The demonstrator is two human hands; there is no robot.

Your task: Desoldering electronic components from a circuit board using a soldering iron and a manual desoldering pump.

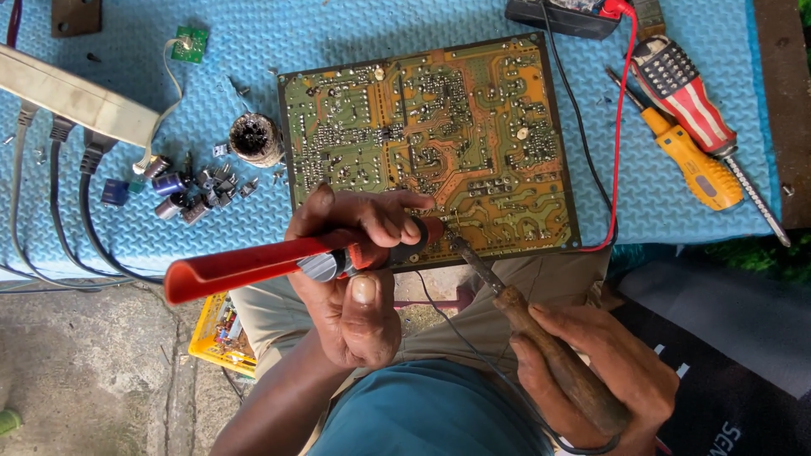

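Nearest the body, the right hand (591,363) grips a wooden-handled soldering iron (541,338), angled so its tip meets the near edge of the circuit board (422,143). The left hand (359,270) clenches a red desoldering pump (279,260), nozzle beside that same joint, thumb on its barrel. The board lies solder-side up on a blue mat (253,51), with loose capacitors (182,194) left and screwdrivers (693,127) right.

Daylight falls evenly on a work surface covered by a blue textured foam mat (253,51), its front edge dropping to a rough grey concrete floor (84,371) at the lower left, while a dark wooden edge (781,101) borders the mat on the right.
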